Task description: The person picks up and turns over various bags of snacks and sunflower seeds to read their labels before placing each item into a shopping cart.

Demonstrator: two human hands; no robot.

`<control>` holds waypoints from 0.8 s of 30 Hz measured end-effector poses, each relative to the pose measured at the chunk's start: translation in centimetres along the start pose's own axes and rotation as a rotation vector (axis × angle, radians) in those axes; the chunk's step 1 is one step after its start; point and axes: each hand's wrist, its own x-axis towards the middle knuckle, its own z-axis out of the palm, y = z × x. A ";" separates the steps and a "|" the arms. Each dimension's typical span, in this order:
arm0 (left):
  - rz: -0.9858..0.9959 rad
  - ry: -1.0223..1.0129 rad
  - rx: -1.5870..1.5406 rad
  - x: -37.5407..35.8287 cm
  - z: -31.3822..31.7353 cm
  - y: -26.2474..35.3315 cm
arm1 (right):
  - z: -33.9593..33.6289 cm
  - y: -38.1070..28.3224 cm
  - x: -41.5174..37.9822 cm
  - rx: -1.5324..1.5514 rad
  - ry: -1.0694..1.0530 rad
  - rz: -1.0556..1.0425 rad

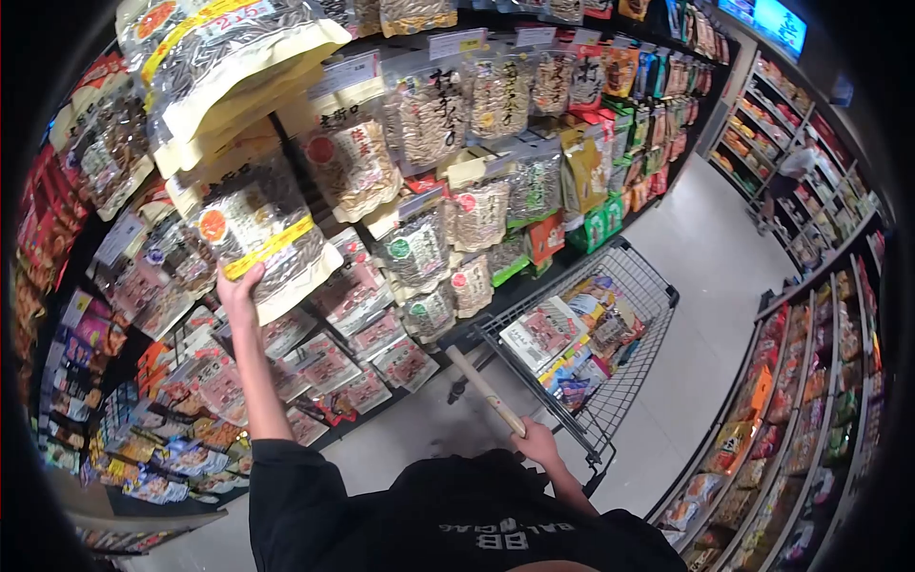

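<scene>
My left hand (240,288) is raised to the snack rack, its fingers closed on the lower left edge of a bag of sunflower seeds (253,214). That bag is clear and cream, with an orange round mark and a yellow strip across it. Whether its top still hangs from the rack cannot be made out. Larger seed bags (229,57) hang just above it. Low on the right, my right hand (536,442) is wrapped round the pale handle (484,391) of a wire shopping cart (624,419). Several packaged snacks (543,334) lie inside the cart.
More hanging bags (424,119) fill the rack to the right, and red-and-white packs (324,367) sit lower down. Across the aisle floor (729,248) stand shelves of snacks (762,448). A person (791,172) is near the far shelves, below a lit screen (767,24).
</scene>
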 end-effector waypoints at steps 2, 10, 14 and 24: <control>-0.042 -0.006 0.057 0.0 -1.6 -0.3 | 0.5 0.2 0.0 -0.020 0.037 -0.004; -0.259 -0.016 -0.178 -5.9 -3.8 1.0 | 0.9 -0.2 0.5 -0.144 -0.001 0.079; -0.276 -0.098 -0.189 -11.5 -1.6 0.5 | 0.8 -0.4 1.1 0.260 0.220 -0.083; -0.725 -0.405 -0.167 -20.4 5.5 -2.4 | -5.5 -17.3 1.1 0.796 0.094 -0.617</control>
